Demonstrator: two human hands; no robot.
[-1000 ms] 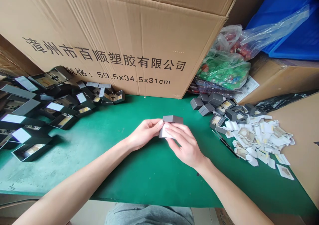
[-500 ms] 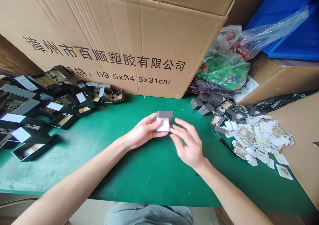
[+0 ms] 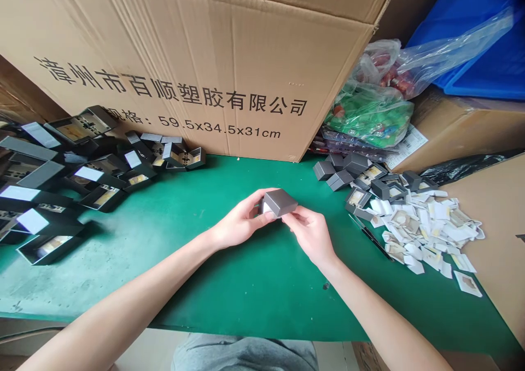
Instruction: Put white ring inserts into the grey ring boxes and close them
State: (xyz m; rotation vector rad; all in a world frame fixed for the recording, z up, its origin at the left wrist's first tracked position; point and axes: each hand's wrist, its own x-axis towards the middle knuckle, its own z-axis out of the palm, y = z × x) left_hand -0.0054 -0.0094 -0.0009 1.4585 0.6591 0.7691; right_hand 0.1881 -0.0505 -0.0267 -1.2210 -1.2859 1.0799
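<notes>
A small dark grey box is held between both hands above the green mat, its lid down and a sliver of white lining showing at its left. My left hand grips it from the left, fingers curled round its side. My right hand pinches its right lower edge. To the right lie several more small grey boxes and a heap of white insert cards.
A big printed cardboard carton stands right behind the mat. Open black boxes crowd the left side. Bags of green and red items, a blue bin and more cardboard sit at the right. A black pen lies by the cards.
The box stood open with its white inside showing; its lid has come down. My right hand went from spread beside the box to pinching its right edge.
</notes>
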